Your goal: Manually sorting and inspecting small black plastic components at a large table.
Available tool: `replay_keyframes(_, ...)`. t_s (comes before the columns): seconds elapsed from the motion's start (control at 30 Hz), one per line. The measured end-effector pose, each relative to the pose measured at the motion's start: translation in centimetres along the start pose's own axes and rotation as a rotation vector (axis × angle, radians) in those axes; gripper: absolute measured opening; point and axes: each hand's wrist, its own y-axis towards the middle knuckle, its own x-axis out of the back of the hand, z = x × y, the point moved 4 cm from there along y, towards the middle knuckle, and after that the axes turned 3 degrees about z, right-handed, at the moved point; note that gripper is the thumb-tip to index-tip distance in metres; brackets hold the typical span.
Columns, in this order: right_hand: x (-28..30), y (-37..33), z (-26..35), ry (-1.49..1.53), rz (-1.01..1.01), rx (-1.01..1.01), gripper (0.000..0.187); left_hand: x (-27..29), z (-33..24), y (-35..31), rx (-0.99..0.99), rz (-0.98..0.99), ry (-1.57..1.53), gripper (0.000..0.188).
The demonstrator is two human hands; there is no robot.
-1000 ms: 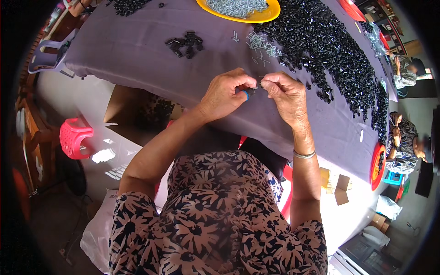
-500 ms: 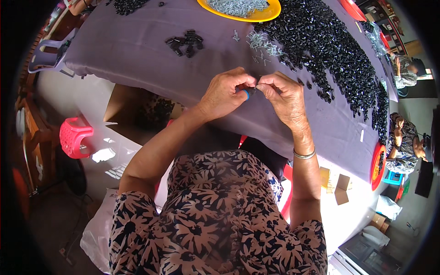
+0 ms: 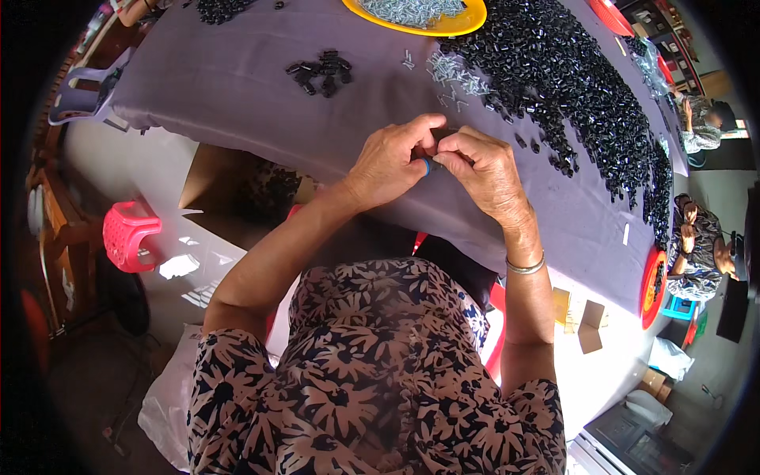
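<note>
My left hand (image 3: pixel 388 161) and my right hand (image 3: pixel 486 169) meet fingertip to fingertip above the near part of the purple tablecloth (image 3: pixel 261 103). A blue band (image 3: pixel 428 165) goes round my left thumb. My left thumb and forefinger are closed on a small black piece, mostly hidden by the fingers. The right thumb and forefinger are pinched against it; anything else in them is too small to make out. Beyond my hands lie loose small silvery metal pins (image 3: pixel 457 74). A small group of short black pieces (image 3: pixel 320 73) lies to their left.
A big heap of black pieces (image 3: pixel 546 67) covers the table's right side. At the far edge stands a yellow dish (image 3: pixel 451 31) of silvery pins. An orange-red tray (image 3: pixel 651 291) sits by the right edge. Two people work farther right. A pink stool (image 3: pixel 127 237) stands on the floor at left.
My right hand has shifted slightly left, and its fingertips have come closer in against the left ones. The left hand has hardly moved.
</note>
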Motion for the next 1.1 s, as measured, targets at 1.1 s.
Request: replay_keyframes(1.1,-2.0,0.9,0.5,-0.019,0.086,0.035,0.025,1.4,-0.4,1.1,0.381,0.406,0.008,0.013)
